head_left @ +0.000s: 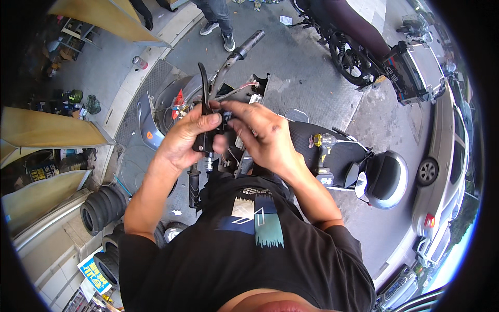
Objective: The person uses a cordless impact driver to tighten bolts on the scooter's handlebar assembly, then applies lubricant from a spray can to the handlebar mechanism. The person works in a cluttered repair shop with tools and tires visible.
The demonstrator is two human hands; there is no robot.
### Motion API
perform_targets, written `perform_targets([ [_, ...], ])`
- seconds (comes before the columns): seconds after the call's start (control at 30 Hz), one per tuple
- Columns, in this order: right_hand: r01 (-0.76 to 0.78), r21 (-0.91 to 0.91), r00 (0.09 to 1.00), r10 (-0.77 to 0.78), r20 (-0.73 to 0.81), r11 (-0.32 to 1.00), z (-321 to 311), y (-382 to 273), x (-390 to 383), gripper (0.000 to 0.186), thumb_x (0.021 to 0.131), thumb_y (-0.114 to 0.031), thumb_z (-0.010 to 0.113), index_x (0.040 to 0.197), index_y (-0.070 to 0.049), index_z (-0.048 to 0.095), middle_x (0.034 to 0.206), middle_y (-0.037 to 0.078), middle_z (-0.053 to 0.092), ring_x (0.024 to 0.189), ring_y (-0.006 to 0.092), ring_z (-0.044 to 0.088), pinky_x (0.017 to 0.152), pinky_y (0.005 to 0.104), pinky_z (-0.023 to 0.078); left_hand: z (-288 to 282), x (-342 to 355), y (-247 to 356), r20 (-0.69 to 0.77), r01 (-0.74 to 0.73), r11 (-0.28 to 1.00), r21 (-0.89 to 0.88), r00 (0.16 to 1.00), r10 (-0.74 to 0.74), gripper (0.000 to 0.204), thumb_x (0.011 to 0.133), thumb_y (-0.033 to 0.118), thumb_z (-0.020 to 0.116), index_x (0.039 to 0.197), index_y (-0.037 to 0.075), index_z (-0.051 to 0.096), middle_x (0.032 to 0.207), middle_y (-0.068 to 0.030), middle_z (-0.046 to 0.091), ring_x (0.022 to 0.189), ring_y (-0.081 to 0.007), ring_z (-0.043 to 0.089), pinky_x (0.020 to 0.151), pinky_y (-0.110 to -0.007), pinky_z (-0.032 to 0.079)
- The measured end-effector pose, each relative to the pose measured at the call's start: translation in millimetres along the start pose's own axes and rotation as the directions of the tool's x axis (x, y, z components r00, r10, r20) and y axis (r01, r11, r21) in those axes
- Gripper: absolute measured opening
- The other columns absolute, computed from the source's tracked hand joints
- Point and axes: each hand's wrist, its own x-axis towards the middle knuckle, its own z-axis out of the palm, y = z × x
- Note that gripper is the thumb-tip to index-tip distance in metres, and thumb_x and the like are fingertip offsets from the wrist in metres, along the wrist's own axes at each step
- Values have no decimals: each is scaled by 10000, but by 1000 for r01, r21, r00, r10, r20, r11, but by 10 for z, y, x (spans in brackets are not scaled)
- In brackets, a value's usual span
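Observation:
A black brake lever assembly [204, 86] is in my left hand [182, 138], its long lever pointing away from me. My left thumb and fingers are closed around its body. My right hand [270, 136] comes in from the right, its fingers bent and pinched against a small dark part [226, 118] on that assembly; what that part is stays blurred and partly hidden. Beneath my hands is a partly stripped scooter, with its handlebar [228, 66] bare beyond them and exposed wires [247, 86] around the front. One rubber grip [194, 186] shows below my left wrist.
A yellow and black cordless drill [324, 153] lies on the black scooter seat [301, 138], beside a rounded rear box [387, 179]. A motorcycle [348, 47] stands at the far right, a silver car [436, 166] behind it. Tires [101, 208] are stacked left. A person's legs [218, 21] show ahead.

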Motion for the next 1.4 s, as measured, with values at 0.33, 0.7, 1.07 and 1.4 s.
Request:
perform_targets([
  [0.33,-587,346,648,681,-341,732,604,1818,351,327,962,-53,731,1289,-43,711,929,99,789,772,91,666,699,278,545,-676,1042,1635,-127,-44,249,967,768,628,734,874,170,870,1417,11,402,1010,-96,665,718,-107,600,617,-270,507],
  [0.7,-661,294,515,702,-492,690,892,2286,493,311,951,-30,730,1261,-13,709,979,158,790,847,160,718,795,331,568,-1079,2275,1480,333,192,-472,861,488,807,855,852,200,843,1505,50,311,1354,-353,487,1078,-526,681,895,-564,589],
  [1.07,-634,380,496,731,-469,674,1106,2412,539,317,969,-30,726,1282,-3,683,958,129,788,819,128,694,738,292,557,-1303,2498,1268,-89,-143,549,824,923,374,778,808,271,939,1329,4,428,906,-89,642,776,-187,657,656,-342,569],
  [1.4,-580,375,444,667,-599,723,1288,2444,610,240,915,6,753,1142,46,686,948,153,756,817,170,729,766,333,579,-1325,2736,795,-182,40,703,710,975,128,498,1086,456,570,1278,7,470,846,-31,561,658,-107,573,562,-287,484],
])
